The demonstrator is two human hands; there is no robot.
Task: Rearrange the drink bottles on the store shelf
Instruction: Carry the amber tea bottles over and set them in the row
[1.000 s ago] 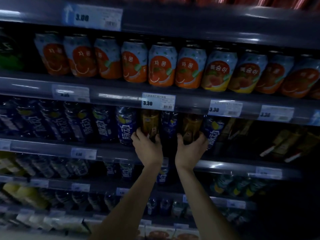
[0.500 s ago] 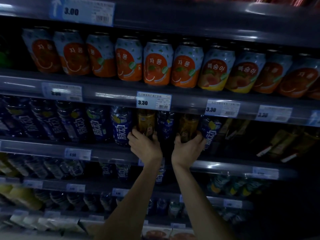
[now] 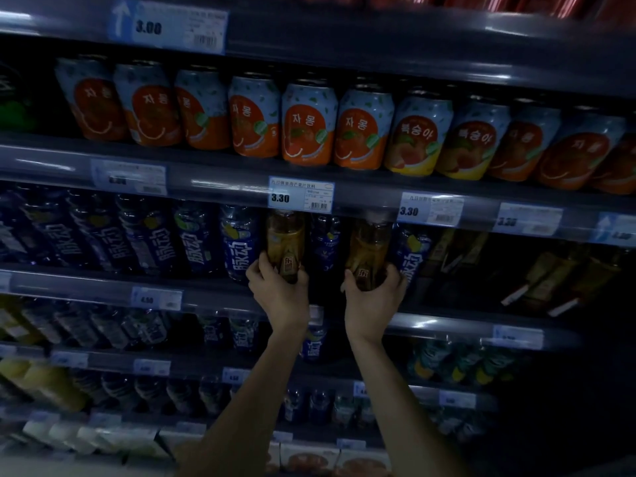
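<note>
Two amber drink bottles stand at the front of the second shelf, among blue-labelled bottles. My left hand grips the base of the left amber bottle. My right hand wraps the base of the right amber bottle. A blue bottle stands further back between the two. More blue bottles line the shelf to the left, and one blue bottle sits just right of my right hand. The caps of the amber bottles are hidden behind the shelf rail above.
A row of orange and peach cans fills the shelf above, with price tags on its rail. To the right on the bottle shelf is a dark section with slanted packs. Lower shelves hold more bottles and cartons.
Both hands keep their grip on the amber bottles, which look drawn slightly forward and lower from the shelf. The view has shifted a little, moving the shelves rightward in the frame.
</note>
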